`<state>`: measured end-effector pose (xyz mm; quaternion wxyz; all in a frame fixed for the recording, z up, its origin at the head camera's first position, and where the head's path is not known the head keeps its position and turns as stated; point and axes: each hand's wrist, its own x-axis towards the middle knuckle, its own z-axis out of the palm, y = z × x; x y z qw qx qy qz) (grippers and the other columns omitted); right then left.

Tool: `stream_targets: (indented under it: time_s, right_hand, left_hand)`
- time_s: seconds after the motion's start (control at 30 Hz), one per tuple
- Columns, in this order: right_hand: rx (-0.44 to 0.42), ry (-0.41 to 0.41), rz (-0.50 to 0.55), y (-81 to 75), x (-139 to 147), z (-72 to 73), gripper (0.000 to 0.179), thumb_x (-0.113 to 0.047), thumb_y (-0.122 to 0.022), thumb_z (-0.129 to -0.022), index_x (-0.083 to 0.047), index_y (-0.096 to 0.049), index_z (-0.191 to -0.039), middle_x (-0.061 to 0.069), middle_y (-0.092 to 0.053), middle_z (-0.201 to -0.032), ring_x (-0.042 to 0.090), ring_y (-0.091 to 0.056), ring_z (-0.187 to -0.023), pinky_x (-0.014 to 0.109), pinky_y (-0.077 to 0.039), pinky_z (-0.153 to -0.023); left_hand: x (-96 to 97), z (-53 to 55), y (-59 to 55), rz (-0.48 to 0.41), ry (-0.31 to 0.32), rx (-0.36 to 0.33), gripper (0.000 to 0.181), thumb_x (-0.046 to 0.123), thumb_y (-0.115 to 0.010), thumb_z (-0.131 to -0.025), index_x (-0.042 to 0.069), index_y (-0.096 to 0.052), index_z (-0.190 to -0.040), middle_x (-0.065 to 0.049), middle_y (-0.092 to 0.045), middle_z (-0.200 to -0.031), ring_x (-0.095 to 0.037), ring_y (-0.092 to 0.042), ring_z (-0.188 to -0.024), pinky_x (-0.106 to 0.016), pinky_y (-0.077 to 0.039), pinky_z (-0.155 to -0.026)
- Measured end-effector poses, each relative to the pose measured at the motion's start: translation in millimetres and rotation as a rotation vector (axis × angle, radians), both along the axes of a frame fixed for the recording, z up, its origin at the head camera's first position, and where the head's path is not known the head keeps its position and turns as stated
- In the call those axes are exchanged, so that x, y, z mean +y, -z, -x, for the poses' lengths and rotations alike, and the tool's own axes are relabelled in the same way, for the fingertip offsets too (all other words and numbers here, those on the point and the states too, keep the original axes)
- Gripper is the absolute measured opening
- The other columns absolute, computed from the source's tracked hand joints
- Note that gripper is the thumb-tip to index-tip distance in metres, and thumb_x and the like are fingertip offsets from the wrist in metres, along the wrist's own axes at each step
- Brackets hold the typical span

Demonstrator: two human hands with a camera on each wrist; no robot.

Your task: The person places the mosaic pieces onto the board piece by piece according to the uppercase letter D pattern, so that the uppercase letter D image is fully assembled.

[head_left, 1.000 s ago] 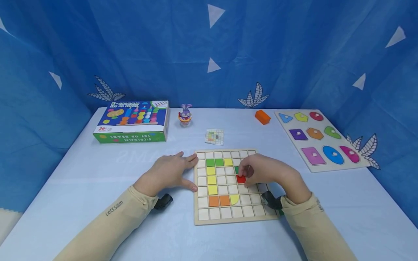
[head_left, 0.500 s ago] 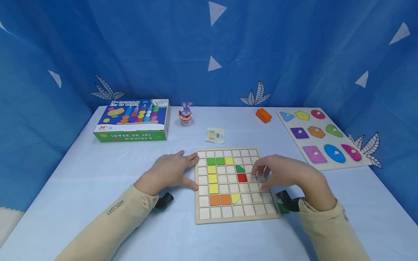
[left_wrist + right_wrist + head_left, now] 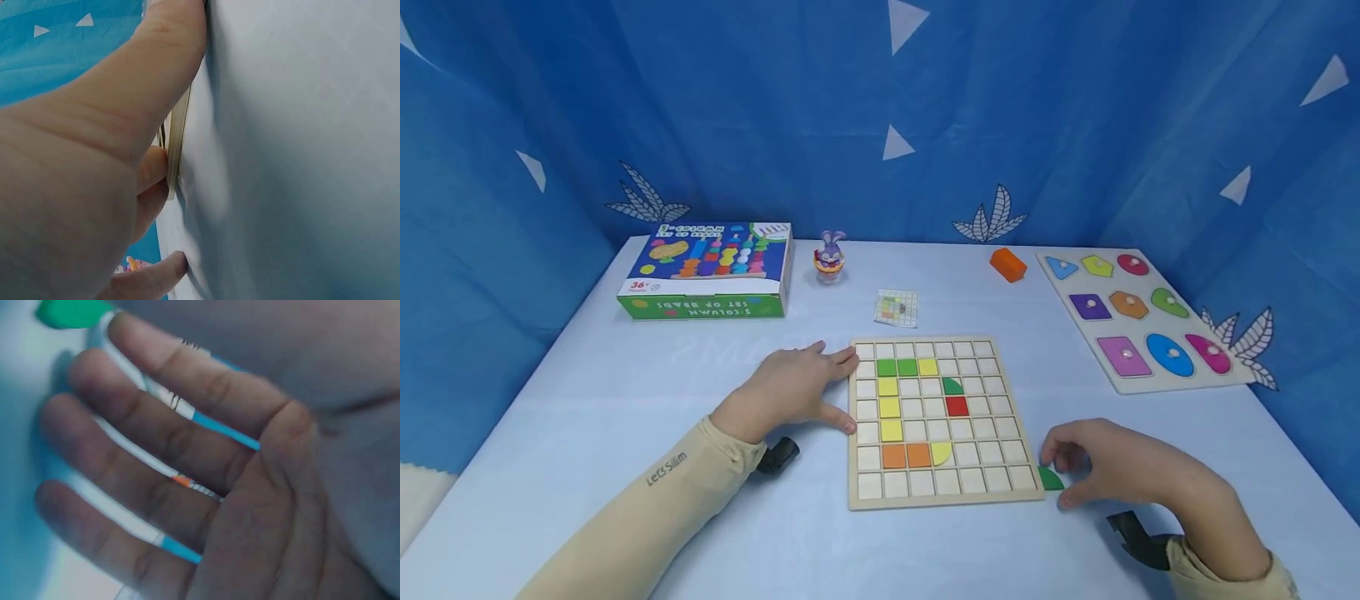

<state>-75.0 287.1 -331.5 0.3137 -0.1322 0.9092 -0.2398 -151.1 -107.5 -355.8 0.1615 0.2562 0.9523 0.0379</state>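
A wooden grid board point(image 3: 947, 498) lies flat on the table. In its cells sit green, yellow and orange squares, a yellow quarter-round tile point(image 3: 940, 454), a green quarter-round tile point(image 3: 952, 386) and a red square tile point(image 3: 957, 407). My left hand point(image 3: 793, 387) rests at the board's left edge, thumb and fingers spread against it. Just off the lower right corner lies another green quarter-round tile point(image 3: 1051, 479). Above it my right hand point(image 3: 1112, 462) hovers, thumb and fingers apart on either side of the tile. The right wrist view shows its fingers extended near the green tile point(image 3: 72, 312).
Behind the board lies a small pattern card point(image 3: 897, 308). Farther back stand a bead-set box point(image 3: 703, 271), a rabbit figurine point(image 3: 830, 257) and an orange block point(image 3: 1008, 265). A shape puzzle board point(image 3: 1138, 321) lies at the right.
My right hand has left the red square tile in its cell and moved right and toward me, to the loose green tile. My left hand stays at the board's edge.
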Motion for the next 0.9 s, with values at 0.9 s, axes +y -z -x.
stream_targets:
  time_s: [0.9]
  right_hand:
    - [0.167,-0.013,0.085,-0.1,7.9,11.8,0.019,-0.016,-0.084,-0.083,-0.017,-0.07,-0.095,-0.007,-0.063,-0.082,0.017,-0.057,-0.079,0.025,-0.054,-0.069]
  left_hand:
    - [0.0,-0.1,1.1,0.004,0.0,0.004,0.109,0.079,-0.069,-0.067,0.024,-0.04,-0.156,0.006,-0.033,-0.161,-0.038,-0.029,-0.147,-0.062,-0.036,-0.108]
